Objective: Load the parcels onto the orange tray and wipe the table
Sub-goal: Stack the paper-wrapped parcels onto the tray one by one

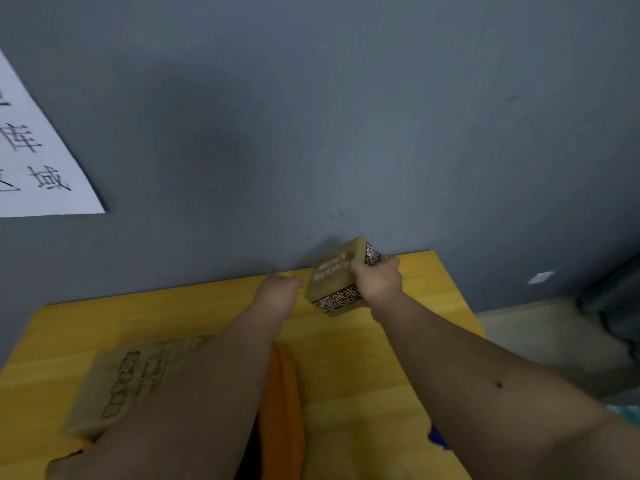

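I see my right hand (375,282) with fingers curled around a small brown parcel (337,282) at the far counter (398,358) edge; my left hand (277,292) is just beside it, fingers curled, holding nothing.

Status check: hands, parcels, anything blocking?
Right hand grips small box parcel at table's far edge. Left hand beside it, curled, holding nothing. Flat parcel lies near left, orange tray partly hidden under left arm. Nothing blocking.

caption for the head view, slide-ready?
Right hand grips a small brown printed cardboard box at the yellow table's far edge; left hand alongside.
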